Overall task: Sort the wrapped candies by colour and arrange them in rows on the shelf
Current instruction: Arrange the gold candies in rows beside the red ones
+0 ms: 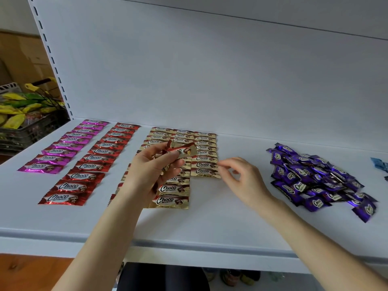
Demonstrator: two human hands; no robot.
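On the white shelf [210, 223] lie rows of wrapped Choco candies: a pink row [63, 143] at the left, a red row [92, 162] beside it, and gold rows [201, 152] in the middle. My left hand [151, 171] grips a small bunch of gold candies [184, 151] above the gold rows and hides part of them. My right hand [241, 179] hovers with loosely curled fingers, its fingertips at the right end of the nearest gold candy [204, 172] in the right gold row. A loose heap of purple candies [315, 179] lies to the right.
A blue candy [380, 163] shows at the far right edge. Left of the shelf upright stands a dark basket [19, 133] with yellow and green packets. The shelf's back wall rises behind the rows. Below the shelf front is a dark opening.
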